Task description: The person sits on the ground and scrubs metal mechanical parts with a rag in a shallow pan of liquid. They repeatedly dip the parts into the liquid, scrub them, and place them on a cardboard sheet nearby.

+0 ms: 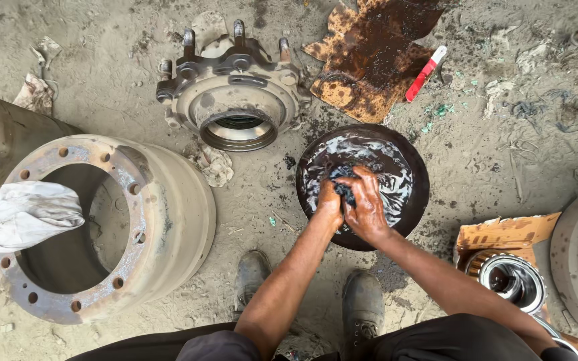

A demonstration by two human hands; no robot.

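A round dark pan (417, 175) of black, foamy liquid sits on the sandy ground in front of my shoes. Both my hands are over it, pressed together around a small dark greasy object (344, 185), mostly hidden by my fingers. My left hand (329, 200) holds it from the left. My right hand (367, 206) wraps over it from the right and is wet and soiled.
A large brake drum (168, 220) lies at the left with a white rag (21, 214) draped on its rim. A wheel hub (235, 93) stands behind it. A rusty oily sheet (369, 60) and red-and-white tube (426, 72) lie beyond the pan. A bearing (511, 279) rests on cardboard (503, 234) at right.
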